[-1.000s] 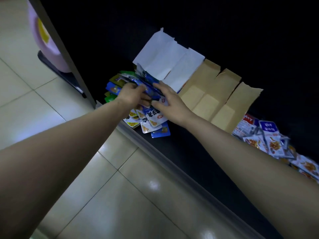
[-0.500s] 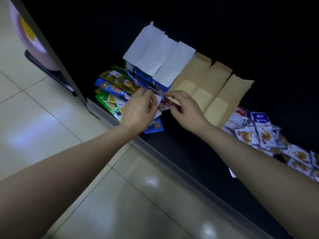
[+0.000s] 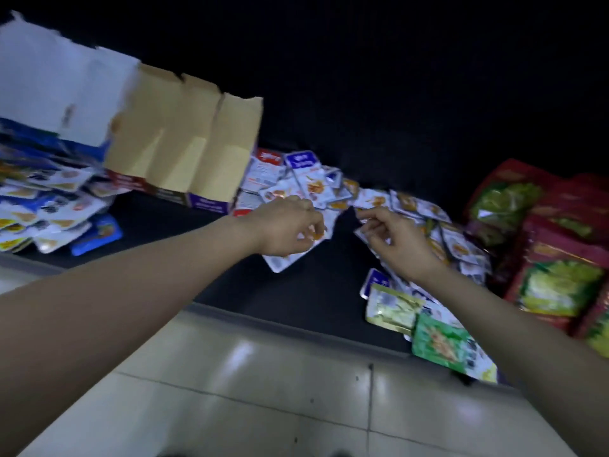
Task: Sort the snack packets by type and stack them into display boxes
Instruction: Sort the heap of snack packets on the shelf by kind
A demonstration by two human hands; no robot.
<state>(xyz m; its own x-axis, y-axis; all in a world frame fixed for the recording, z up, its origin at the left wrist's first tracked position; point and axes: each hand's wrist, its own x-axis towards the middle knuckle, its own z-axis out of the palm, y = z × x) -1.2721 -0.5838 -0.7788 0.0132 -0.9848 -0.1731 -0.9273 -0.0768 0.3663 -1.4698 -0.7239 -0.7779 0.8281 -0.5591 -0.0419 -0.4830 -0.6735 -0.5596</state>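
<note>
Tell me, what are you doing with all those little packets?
A person is sorting snack packets on a dark shelf. The left hand grips a few white packets from the loose pile in the middle. The right hand seems to pinch the corner of another packet there. Open display boxes stand on the left, with stacked packets near them. Bigger red and green bags lie on the right.

glossy pale tiled floor, black shelf surface; dim light
</note>
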